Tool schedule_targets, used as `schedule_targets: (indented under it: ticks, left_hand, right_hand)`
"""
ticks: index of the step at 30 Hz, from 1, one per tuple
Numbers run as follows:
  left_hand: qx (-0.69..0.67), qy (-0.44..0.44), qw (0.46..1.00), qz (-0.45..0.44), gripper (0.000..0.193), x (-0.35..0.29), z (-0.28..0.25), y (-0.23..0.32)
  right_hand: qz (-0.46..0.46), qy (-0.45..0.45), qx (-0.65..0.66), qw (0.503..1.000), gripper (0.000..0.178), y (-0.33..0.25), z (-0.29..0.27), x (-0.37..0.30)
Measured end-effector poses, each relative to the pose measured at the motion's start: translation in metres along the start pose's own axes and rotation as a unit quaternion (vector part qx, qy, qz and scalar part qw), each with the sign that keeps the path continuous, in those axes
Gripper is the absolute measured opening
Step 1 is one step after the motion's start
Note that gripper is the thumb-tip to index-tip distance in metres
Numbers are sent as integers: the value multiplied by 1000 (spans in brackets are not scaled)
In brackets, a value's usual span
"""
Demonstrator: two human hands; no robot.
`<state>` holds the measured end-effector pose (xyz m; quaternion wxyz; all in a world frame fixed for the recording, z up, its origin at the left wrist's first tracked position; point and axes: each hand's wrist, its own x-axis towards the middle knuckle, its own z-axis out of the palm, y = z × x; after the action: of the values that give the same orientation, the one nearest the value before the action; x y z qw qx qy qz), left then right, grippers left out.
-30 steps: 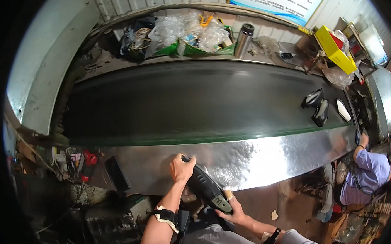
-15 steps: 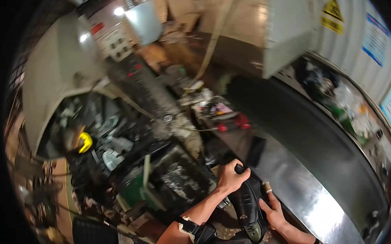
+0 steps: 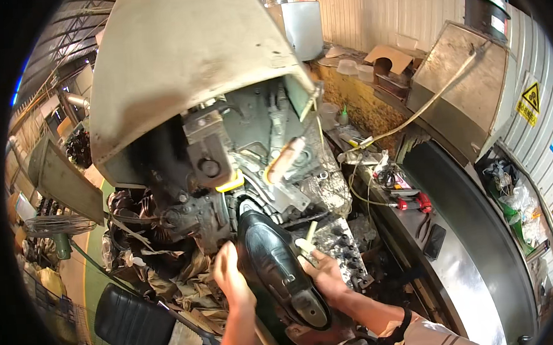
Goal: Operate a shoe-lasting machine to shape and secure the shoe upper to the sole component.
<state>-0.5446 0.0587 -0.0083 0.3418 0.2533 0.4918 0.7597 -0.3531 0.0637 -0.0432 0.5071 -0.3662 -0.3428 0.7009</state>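
Observation:
A black leather shoe [image 3: 269, 253], mounted on a last whose greenish heel end [image 3: 309, 308] shows, stands before me with its toe pointing into a machine. The toe meets the metal clamping parts [image 3: 248, 206] below a large beige hood [image 3: 185, 59]. My left hand [image 3: 233, 276] is upright at the shoe's left side, fingers stretched out; whether it touches the leather I cannot tell. Along the right side my right hand [image 3: 325, 272] grips the shoe's edge. One of its fingers has a pale wrap [image 3: 305, 245] round it.
Right of the machine runs a dark conveyor belt [image 3: 456, 189] with a metal edge, where a phone [image 3: 435, 241] and a red-handled tool [image 3: 413, 203] lie. A black padded seat [image 3: 135, 319] is at lower left. Crumpled brown material [image 3: 192, 281] lies beside the machine.
My view has swung left toward the machine. The shoe has moved from beside the conveyor to the machine's front, toe inward. My left hand has let go of the shoe's top.

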Motion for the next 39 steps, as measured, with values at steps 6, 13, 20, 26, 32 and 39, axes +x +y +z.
schedule_targets:
  ticks: [6,13,20,26,32,39]
  left_hand:
    - [-211,21,938,-275,32,-15,-17,-8]
    - [-97,78,950,-285,37,17,-19,-42]
    - [-119,110,952,-260,38,18,-5,-38]
    - [-122,147,943,-273,36,13,11,-27]
    - [-141,157,957,-197,30,24,-6,-90]
    - [-157,155,953,-207,30,30,-8,-96]
  right_hand:
    - [40,19,97,994,53,19,45,51]
    - [42,59,57,996,57,29,50,86]
    - [54,58,111,991,64,33,48,90]
    - [81,71,141,984,63,37,41,95]
    - [36,21,145,989,63,57,27,111]
    - [7,13,150,989,70,69,23,116]
